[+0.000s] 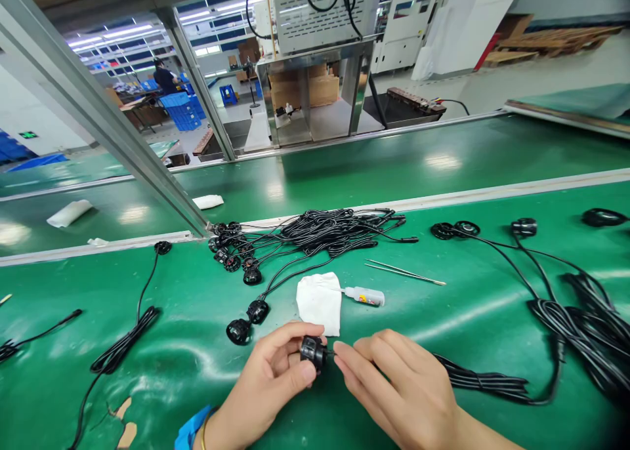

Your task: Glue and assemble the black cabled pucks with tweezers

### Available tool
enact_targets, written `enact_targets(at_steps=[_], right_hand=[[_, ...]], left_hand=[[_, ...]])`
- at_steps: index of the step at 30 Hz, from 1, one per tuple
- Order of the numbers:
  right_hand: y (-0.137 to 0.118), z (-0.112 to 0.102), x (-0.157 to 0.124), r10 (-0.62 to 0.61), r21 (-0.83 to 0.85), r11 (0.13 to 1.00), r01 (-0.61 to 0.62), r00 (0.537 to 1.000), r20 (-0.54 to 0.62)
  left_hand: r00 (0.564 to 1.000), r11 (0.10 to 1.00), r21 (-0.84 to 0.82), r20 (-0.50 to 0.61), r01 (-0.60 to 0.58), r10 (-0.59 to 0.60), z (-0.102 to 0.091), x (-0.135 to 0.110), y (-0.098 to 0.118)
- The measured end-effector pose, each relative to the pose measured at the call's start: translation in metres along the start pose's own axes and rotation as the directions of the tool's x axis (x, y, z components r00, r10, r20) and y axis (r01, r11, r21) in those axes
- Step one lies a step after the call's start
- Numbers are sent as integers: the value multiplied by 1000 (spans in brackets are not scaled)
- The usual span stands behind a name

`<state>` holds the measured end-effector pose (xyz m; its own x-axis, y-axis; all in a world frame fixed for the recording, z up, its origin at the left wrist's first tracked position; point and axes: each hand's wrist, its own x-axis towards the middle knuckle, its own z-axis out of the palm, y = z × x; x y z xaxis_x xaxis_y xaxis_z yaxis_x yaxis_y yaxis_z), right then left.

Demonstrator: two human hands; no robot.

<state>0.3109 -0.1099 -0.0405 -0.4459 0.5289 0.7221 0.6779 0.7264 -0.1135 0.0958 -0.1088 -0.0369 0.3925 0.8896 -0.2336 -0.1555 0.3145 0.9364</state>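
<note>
My left hand (275,371) grips a small black round housing (313,353) between thumb and fingers. Close to its right side, my right hand (403,384) pinches the thin dark cable that meets the housing; the fingertips hide most of it. A bundled black cable (485,379) comes out beyond my right hand. Just past my hands lie a white cloth (319,302) and a small clear bottle (367,296) with a thin tip. To the left rest a black ring-shaped part (239,331) and another black housing (258,311) with a cable.
A pile of black cables (329,230) with round ends lies at the back of the green mat. Metal tweezers (406,272) are right of the bottle. More cable coils (581,319) lie at right, one (125,345) at left. A metal post (113,102) slants down to the table's back edge.
</note>
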Motion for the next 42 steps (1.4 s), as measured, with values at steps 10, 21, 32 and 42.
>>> enact_targets(at_steps=[10, 21, 32, 42], right_hand=[[1, -3, 3, -9, 81, 997, 4, 998, 65], [-1, 5, 1, 6, 111, 994, -7, 1000, 9], [0, 7, -1, 6, 154, 988, -4, 1000, -9], [-1, 11, -1, -5, 152, 988, 3, 1000, 18]], left_hand=[[998, 998, 22, 33, 56, -57, -3, -1, 1], [998, 998, -33, 43, 50, -48, 0, 3, 2], [1000, 1000, 0, -7, 28, -28, 7, 0, 5], [997, 993, 103, -61, 56, -50, 11, 0, -2]])
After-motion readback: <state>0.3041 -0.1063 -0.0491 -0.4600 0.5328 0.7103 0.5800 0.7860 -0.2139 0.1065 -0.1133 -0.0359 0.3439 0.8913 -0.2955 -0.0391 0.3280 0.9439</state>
